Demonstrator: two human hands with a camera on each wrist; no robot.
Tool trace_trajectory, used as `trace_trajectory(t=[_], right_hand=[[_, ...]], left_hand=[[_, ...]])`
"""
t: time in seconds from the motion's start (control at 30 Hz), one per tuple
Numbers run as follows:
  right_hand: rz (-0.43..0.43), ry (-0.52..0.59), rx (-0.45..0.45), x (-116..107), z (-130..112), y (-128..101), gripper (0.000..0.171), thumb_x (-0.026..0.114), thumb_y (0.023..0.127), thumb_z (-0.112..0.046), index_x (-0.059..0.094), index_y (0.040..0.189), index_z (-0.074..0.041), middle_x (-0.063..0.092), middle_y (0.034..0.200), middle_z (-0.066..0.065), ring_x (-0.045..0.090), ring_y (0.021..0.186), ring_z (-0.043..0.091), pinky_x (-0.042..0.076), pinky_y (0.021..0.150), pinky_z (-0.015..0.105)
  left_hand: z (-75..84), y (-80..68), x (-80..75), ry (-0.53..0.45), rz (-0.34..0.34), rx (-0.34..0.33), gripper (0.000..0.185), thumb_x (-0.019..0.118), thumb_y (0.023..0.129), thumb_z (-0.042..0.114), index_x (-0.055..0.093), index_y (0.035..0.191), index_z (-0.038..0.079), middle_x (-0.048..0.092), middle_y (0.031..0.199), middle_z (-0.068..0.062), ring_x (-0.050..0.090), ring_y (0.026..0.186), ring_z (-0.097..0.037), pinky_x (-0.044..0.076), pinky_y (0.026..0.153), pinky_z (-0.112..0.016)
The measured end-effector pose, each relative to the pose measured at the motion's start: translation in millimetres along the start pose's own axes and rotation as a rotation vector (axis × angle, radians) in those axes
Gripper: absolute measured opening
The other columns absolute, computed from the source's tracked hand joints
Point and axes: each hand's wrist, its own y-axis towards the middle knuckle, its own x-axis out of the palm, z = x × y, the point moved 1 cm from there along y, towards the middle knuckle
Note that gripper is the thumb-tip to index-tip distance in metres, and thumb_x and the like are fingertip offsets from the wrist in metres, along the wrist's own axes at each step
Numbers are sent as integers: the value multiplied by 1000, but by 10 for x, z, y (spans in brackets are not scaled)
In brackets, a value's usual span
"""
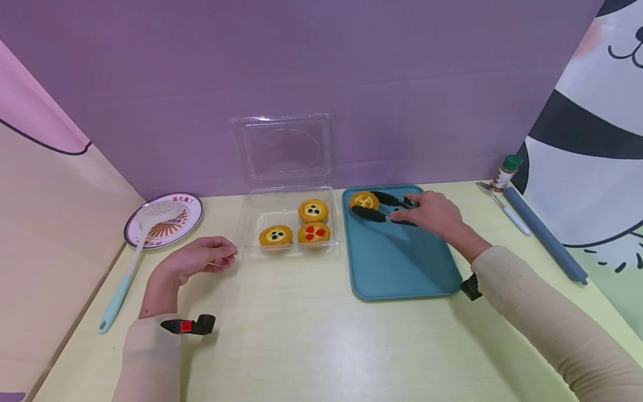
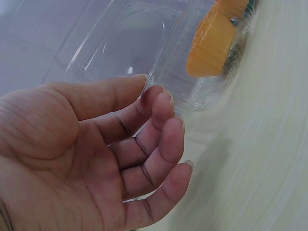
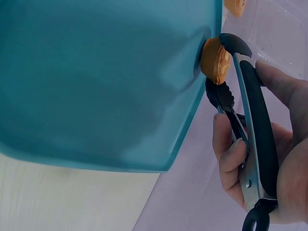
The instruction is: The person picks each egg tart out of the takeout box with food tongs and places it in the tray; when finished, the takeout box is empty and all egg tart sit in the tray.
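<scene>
The right hand (image 1: 427,212) grips tongs (image 1: 385,199), a tart (image 1: 364,200) between their tips at the far left of the tray (image 1: 402,268); the left hand (image 1: 203,257) curls by the box (image 1: 281,191), whether pinching its edge one cannot tell

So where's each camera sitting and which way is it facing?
Head: on the head, looking forward and down over tray, container, left hand and right hand.
Left wrist: worn there, looking across the left hand toward the container.
Right wrist: worn there, past the right hand and tongs to the tray.
Head and right wrist share the tray.
</scene>
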Motion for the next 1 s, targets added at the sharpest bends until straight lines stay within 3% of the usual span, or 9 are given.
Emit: trace_trajectory(t=[1.0], right_hand=[[28,-14,-6,-68,-17,-12,87,69,84,-62,44,152,-13,45,57,-1,39,52,16,28,47,30]], left_hand=[[1,-2,-10,16,10,-6,36,56,103,27,56,120,-6,64,97,-2,61,89,-18,54,85,-31]])
